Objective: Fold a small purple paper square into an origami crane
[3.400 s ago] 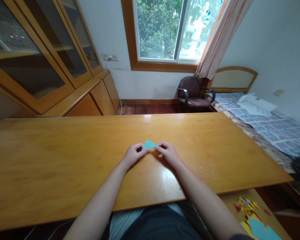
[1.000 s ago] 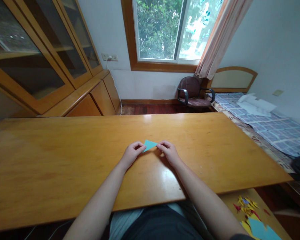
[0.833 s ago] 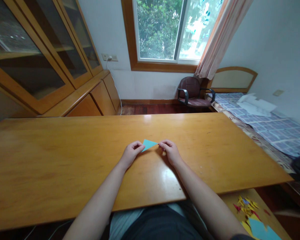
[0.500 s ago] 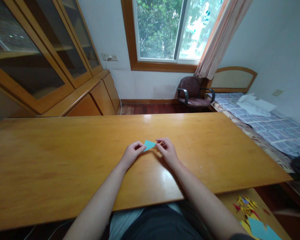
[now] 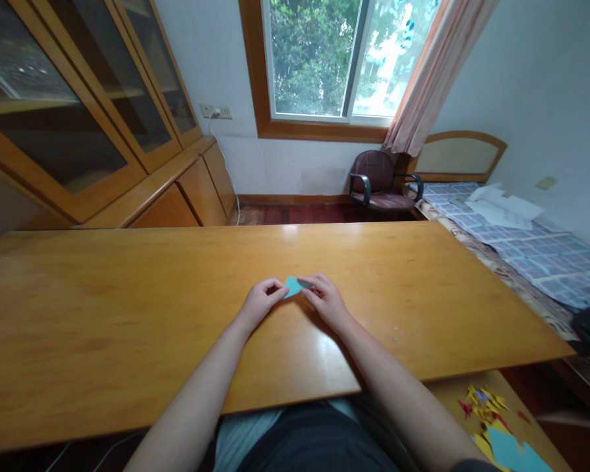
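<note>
A small folded piece of light blue paper (image 5: 293, 286) is held just above the wooden table (image 5: 152, 314), around its middle. My left hand (image 5: 261, 303) pinches the paper's left corner between thumb and fingers. From the other side my right hand (image 5: 327, 300) has its thumb and fingertips at the right end of the paper, closed around that edge. The fingers cover both ends, so the full outline of the paper is hidden.
Below the table's right front edge, a lower surface (image 5: 455, 393) bears several yellow and red folded paper pieces (image 5: 486, 403) and blue paper sheets (image 5: 514, 452). Beyond the table stand a brown armchair (image 5: 378, 180), a glass-fronted cabinet (image 5: 103, 170) and a bed (image 5: 526, 249).
My right hand has drawn away from the paper's right tip, then come back left over it, covering more of that end. My left hand has stayed nearly in place, gripping the paper.
</note>
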Demonstrator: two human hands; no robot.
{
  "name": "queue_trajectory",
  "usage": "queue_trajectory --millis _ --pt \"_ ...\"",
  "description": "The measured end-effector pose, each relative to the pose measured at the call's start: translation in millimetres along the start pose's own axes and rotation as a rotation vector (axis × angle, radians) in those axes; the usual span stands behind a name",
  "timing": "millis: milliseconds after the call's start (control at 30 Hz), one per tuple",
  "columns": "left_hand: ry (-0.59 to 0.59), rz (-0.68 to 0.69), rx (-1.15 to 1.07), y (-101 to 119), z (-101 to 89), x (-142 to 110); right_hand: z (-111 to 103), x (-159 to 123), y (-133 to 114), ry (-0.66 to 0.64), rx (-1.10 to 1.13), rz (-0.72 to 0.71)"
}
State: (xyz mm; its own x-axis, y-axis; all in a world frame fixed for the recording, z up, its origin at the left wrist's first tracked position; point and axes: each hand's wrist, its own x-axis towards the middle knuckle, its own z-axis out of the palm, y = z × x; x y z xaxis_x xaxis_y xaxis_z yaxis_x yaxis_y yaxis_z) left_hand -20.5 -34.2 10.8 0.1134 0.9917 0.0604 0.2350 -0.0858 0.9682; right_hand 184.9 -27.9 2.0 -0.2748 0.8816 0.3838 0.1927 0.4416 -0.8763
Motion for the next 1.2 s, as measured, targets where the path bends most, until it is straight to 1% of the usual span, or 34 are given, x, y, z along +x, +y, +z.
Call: queue_trajectory --millis 233,533,700,867,1067,1200 --pt "0.001 0.003 -0.006 -3 -0.7 1 0 0 1 -0.010 0.019 -0.043" --pt "-0.016 -0.004 0.016 -4 -2.1 1 -1 -1 -2 0.004 0.005 -0.041" --pt "-0.026 0.036 0.066 -3 -0.3 1 1 0 2 -0.010 0.000 -0.042" --pt "-0.074 0.112 0.140 1 -0.6 0 3 0 5 -0.038 -0.002 -0.038" --pt "-0.083 0.137 0.156 3 -2.6 0 3 -2 8 -0.040 -0.166 -0.142" --pt "-0.108 0.131 0.159 2 -2.3 0 5 -2 8 -0.017 -0.246 -0.156"
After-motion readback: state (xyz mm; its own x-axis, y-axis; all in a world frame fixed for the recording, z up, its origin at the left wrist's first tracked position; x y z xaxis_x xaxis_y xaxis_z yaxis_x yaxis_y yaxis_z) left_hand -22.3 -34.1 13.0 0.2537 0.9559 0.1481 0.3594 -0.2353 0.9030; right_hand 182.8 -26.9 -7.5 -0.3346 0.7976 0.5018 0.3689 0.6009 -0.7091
